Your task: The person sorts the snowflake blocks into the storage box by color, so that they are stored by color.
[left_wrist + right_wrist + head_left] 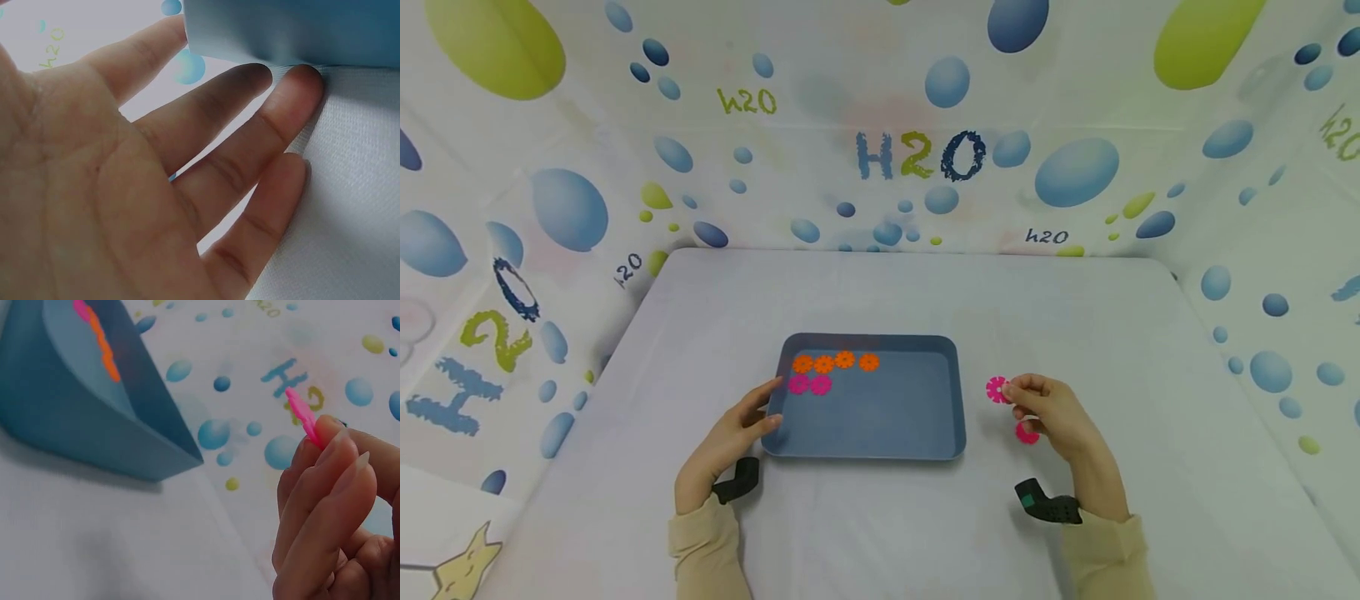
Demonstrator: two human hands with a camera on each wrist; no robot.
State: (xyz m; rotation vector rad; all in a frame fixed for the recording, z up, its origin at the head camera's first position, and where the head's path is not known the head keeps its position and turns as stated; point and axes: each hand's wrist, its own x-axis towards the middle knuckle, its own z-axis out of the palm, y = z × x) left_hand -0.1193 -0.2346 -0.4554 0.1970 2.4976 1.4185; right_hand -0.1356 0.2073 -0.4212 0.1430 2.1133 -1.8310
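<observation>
A blue-grey tray (880,425) lies on the table with orange flower-shaped discs (823,364) in a row and two pink flower-shaped discs (821,384) below them at its left. My left hand (730,437) rests at the tray's left edge, fingers spread and fairly straight; its fingertips lie by the tray's outer wall (300,34). To the right of the tray, my right hand (1056,412) pinches a pink flower-shaped disc (997,389) between thumb and fingers, seen edge-on as a thin pink disc (301,414). Another pink disc (1027,434) sits below that hand, partly covered by it.
A white cloth (880,533) covers the table. Behind and at both sides stand white sheets (820,183) printed with blue and green drops and lettering. A dark strap device (1047,505) is on the right wrist and another (739,481) on the left.
</observation>
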